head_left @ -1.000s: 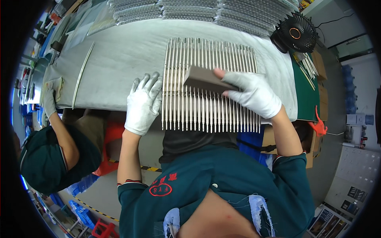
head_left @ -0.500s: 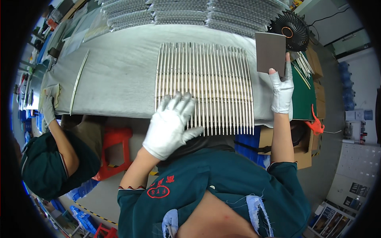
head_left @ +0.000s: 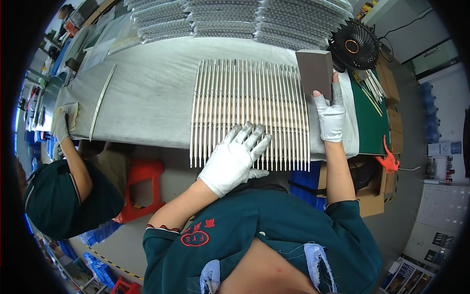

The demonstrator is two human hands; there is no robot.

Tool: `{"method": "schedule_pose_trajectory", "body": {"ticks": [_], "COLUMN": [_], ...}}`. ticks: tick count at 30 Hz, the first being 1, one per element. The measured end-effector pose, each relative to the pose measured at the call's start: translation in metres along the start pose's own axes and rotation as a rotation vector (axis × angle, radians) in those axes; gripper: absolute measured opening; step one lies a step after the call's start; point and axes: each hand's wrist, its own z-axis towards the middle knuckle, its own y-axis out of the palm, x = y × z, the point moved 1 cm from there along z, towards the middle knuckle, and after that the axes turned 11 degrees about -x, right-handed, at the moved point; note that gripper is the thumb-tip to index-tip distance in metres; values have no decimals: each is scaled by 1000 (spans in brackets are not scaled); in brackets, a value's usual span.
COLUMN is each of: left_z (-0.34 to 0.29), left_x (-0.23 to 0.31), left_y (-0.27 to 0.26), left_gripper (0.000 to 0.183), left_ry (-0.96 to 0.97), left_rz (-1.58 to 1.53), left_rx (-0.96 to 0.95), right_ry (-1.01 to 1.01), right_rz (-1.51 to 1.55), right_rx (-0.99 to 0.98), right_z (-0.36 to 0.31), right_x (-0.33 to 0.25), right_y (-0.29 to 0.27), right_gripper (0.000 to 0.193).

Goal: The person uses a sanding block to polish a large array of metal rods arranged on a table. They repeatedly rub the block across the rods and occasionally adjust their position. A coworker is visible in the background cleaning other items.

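A row of slim silvery metal rods (head_left: pixel 250 103) lies side by side on the cloth-covered table, their near ends jutting past its edge. My left hand (head_left: pixel 234 159), in a white glove with grey fingertips, rests with fingers spread over the near part of the rods. In my right hand (head_left: pixel 331 115), gloved with thumb and one fingertip bare, is a flat brown-grey rectangular block (head_left: pixel 315 73). That block stands tilted up at the right edge of the row, and its underside contact is hidden.
Stacks of plastic-wrapped rods (head_left: pixel 220 19) line the table's back. A black fan (head_left: pixel 353 45) and loose rods (head_left: pixel 374 88) sit at the right, above an orange-red trigger tool (head_left: pixel 389 159). One thin rod (head_left: pixel 103 100) lies left, near a co-worker's gloved hand (head_left: pixel 61 125).
My left hand has slid right across the rods. My right hand has brought the block left and slightly down, closer to the row, and the block is now tilted.
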Motion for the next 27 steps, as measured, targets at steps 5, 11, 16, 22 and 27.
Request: {"method": "schedule_pose_trajectory", "body": {"ticks": [5, 11, 16, 22, 27], "left_z": [18, 31, 28, -33, -147], "left_x": [19, 24, 25, 2, -4], "left_y": [-7, 8, 4, -41, -90], "left_gripper": [89, 83, 76, 47, 11], "left_ry": [142, 167, 203, 205, 463], "left_rz": [-36, -45, -51, -495, -951], "left_rx": [-1, 74, 46, 118, 904], "right_ry": [-24, -42, -41, -77, -108], "right_rz": [-64, -71, -78, 80, -41], "right_rx": [-5, 15, 15, 87, 102], "right_z": [1, 1, 1, -2, -2], "right_x": [5, 3, 4, -6, 4], "right_y": [0, 1, 0, 0, -4], "right_gripper": [72, 73, 73, 78, 76]}}
